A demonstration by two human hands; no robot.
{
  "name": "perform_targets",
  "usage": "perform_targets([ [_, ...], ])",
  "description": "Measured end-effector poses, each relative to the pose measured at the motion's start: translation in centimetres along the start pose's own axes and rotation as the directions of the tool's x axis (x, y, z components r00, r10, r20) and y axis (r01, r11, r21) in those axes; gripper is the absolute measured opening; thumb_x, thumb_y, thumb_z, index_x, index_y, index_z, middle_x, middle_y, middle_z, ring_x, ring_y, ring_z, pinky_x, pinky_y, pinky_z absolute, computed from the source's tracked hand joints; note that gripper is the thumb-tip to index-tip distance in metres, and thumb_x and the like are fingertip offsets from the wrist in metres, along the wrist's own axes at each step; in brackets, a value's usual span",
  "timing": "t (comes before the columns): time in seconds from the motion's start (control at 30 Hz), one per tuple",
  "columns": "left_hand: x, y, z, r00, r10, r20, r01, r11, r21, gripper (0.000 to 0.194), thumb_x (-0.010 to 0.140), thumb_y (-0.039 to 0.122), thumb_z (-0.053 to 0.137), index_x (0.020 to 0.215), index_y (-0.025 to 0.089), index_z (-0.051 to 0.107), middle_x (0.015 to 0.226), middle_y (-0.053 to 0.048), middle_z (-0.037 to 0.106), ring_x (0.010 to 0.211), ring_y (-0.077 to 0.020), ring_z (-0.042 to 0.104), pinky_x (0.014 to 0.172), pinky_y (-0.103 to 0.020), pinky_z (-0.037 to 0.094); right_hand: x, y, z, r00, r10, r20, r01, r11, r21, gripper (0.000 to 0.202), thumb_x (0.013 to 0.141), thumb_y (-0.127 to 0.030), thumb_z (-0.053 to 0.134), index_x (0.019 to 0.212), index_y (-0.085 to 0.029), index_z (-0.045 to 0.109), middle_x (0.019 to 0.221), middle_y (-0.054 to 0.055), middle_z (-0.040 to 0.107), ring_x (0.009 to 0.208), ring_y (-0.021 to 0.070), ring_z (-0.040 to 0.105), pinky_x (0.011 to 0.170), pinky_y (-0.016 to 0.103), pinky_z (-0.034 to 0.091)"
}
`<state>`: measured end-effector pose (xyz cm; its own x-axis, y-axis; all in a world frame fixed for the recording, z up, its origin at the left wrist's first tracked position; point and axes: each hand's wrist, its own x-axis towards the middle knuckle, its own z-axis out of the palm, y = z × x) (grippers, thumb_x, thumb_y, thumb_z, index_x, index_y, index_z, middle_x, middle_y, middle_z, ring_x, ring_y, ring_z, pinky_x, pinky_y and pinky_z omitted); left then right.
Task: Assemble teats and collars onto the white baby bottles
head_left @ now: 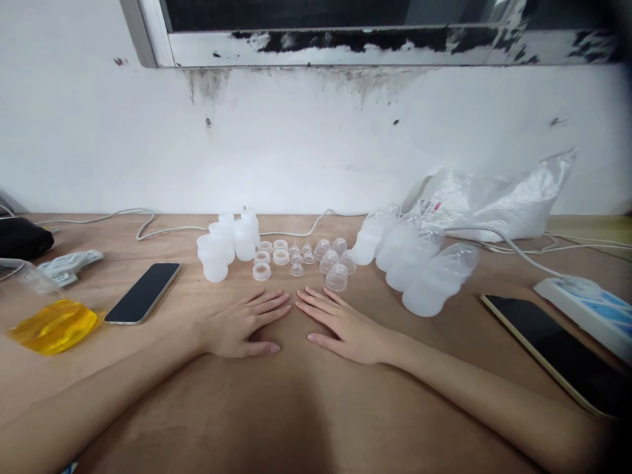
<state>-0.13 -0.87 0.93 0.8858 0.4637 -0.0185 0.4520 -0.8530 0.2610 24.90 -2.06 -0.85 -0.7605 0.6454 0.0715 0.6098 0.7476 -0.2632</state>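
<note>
Left hand [243, 326]: open, palm down on the table [237, 421], fingers spread
Right hand [340, 324]: open, palm down, near clear domes [336, 277]
Clear container [54, 326]: yellow liquid inside
Rings [281, 253], teats [296, 263]: grouped beyond the hands
White bottles [215, 262]: upright, contents unclear
Domed bottles [424, 289]: right of the domes
Plastic bag [508, 204]: whitish contents, by the wall [296, 151]

frosted white cylindrical plastic bottles [216, 260] left of clear round plastic rings [261, 278] on a brown wooden table [222, 408], small clear pointed plastic pieces [296, 269] between the rings and clear plastic domes [336, 277], dome-topped frosted plastic bottles [423, 289] at right, a clear crinkled plastic bag [513, 205] behind them
</note>
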Motion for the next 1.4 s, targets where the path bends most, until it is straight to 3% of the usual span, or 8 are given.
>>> perform_targets([
  [0.8,-0.1,-0.2,0.2,1.000,0.020,0.007,-0.020,1.000,0.021,0.067,0.082,0.046,0.038,0.136,0.021,0.006,0.142,-0.007,0.010,0.131,-0.0227,0.010,0.106,-0.044,0.009,0.0,-0.1,-0.1,0.999,-0.008,-0.033,0.009,0.999,0.035,0.057,0.084,-0.045,0.035,0.135,-0.022,0.020,0.141,0.006,0.022,0.130,0.0213,0.014,0.105,0.047,0.010],
  [0.93,-0.1,0.0,0.2,0.996,-0.004,-0.087,0.009,0.998,0.059,0.062,0.082,0.043,0.040,0.134,0.020,0.017,0.141,-0.009,0.020,0.128,-0.0232,0.020,0.104,-0.043,0.019,0.6,-0.6,-0.2,0.993,0.075,-0.095,-0.069,0.995,0.068,0.057,0.083,-0.048,0.037,0.131,-0.019,0.031,0.135,0.008,0.034,0.126,0.0216,0.026,0.103,0.041,0.022],
  [1.0,0.2,-0.4,0.4,0.965,-0.078,-0.251,0.105,0.990,0.097,0.050,0.083,0.037,0.040,0.129,0.019,0.030,0.137,-0.010,0.030,0.123,-0.0230,0.031,0.100,-0.040,0.029,1.6,-0.7,0.0,0.960,0.208,-0.189,-0.187,0.974,0.125,0.057,0.082,-0.048,0.037,0.129,-0.016,0.031,0.131,0.011,0.038,0.120,0.0214,0.035,0.098,0.038,0.031],
  [1.07,0.9,-1.2,0.8,0.889,-0.156,-0.431,0.239,0.960,0.144,0.038,0.084,0.029,0.039,0.119,0.016,0.040,0.127,-0.012,0.040,0.113,-0.0227,0.042,0.093,-0.039,0.037,3.2,-0.5,0.2,0.884,0.364,-0.293,-0.321,0.929,0.184,0.057,0.082,-0.046,0.038,0.129,-0.014,0.028,0.127,0.014,0.040,0.115,0.0224,0.040,0.093,0.038,0.037],
  [1.13,1.7,-2.2,1.1,0.823,-0.192,-0.535,0.356,0.908,0.221,0.030,0.082,0.020,0.037,0.111,0.013,0.046,0.116,-0.014,0.047,0.103,-0.0234,0.048,0.085,-0.038,0.042,5.0,-0.2,0.4,0.808,0.460,-0.369,-0.421,0.888,0.184,0.056,0.081,-0.042,0.041,0.125,-0.011,0.029,0.122,0.017,0.042,0.114,0.0243,0.041,0.089,0.039,0.038],
  [1.23,2.6,-3.3,1.6,0.787,-0.209,-0.580,0.452,0.836,0.312,0.028,0.081,0.015,0.036,0.106,0.010,0.048,0.108,-0.014,0.050,0.098,-0.0246,0.049,0.080,-0.038,0.045,7.5,0.4,0.5,0.774,0.502,-0.386,-0.530,0.847,0.041,0.044,0.079,-0.036,0.046,0.113,-0.008,0.039,0.110,0.017,0.048,0.104,0.0264,0.049,0.082,0.036,0.042],
  [1.4,2.6,-3.8,1.9,0.783,-0.262,-0.564,0.485,0.825,0.289,0.026,0.082,0.018,0.038,0.106,0.013,0.048,0.108,-0.012,0.052,0.098,-0.0236,0.050,0.079,-0.037,0.046,8.8,0.7,0.6,0.775,0.503,-0.383,-0.565,0.823,-0.060,0.027,0.081,-0.027,0.044,0.100,-0.007,0.045,0.102,0.019,0.050,0.088,0.0272,0.056,0.068,0.035,0.045],
])
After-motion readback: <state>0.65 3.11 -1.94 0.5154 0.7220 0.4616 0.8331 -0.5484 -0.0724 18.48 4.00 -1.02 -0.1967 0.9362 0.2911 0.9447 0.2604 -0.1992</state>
